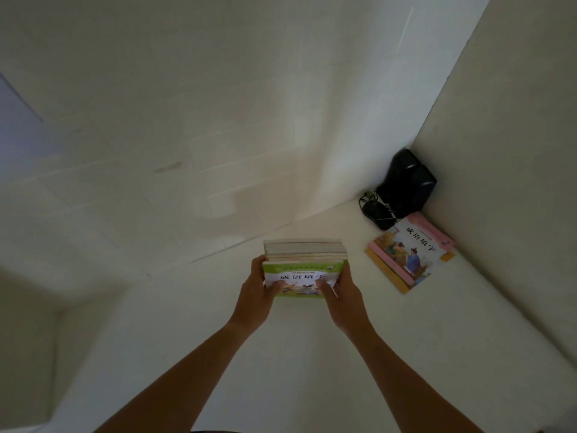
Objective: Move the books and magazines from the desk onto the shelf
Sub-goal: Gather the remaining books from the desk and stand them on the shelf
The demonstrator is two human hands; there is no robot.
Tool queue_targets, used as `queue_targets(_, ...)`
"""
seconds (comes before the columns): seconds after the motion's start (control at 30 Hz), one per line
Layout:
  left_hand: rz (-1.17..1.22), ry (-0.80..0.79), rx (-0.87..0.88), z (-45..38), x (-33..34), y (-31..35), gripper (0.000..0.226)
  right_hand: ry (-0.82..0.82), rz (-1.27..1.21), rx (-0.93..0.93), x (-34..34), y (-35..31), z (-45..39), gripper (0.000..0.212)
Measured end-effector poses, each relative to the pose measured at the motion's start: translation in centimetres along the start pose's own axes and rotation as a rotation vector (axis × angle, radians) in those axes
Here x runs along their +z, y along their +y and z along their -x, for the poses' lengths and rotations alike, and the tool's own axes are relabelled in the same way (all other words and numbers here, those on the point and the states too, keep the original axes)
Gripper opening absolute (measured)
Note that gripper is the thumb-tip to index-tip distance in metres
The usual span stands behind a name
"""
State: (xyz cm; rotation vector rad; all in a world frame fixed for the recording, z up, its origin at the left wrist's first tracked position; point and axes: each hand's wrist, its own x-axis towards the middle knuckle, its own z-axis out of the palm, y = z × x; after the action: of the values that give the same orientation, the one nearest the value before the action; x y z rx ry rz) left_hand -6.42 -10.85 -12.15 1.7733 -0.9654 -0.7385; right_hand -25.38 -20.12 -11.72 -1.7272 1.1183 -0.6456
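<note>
White shelf [218,339], book stack [304,264] gripped between both hands [301,295]

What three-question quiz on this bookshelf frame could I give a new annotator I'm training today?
1. True or false: both hands grip the stack of books.
2. Which colour frames the stack's front cover? A red, B green, C black.
3. Fill in: the second pile of books lies flat next to the black ____ in the corner.

Key:
1. True: the left hand and right hand each hold one side.
2. B.
3. Speakers.
</note>
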Motion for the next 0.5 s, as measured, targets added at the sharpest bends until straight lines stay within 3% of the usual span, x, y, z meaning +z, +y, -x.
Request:
queue_targets(0.1, -0.046, -0.028, -0.009, -0.6, 0.4, 0.2, 0.056, 0.005, 0.017, -0.012, 0.1, -0.3, -0.6, 0.059)
queue_targets(0.23, -0.063, 0.033, 0.041, -0.9, 0.5, 0.8, 0.052, 0.031, 0.017, -0.017, -0.4, -0.5, -1.2, 0.052)
queue_targets(0.4, -0.037, -0.035, -0.003, -0.4, 1.3, 0.4, 0.064, -0.020, 0.020, -0.013, 0.4, -0.5, -0.5, 0.065)
queue_targets(0.5, -0.049, 0.002, -0.023, -1.3, 1.2, 0.7, 0.062, 0.011, -0.004, -0.005, 0.2, -1.2, -1.1, 0.056)
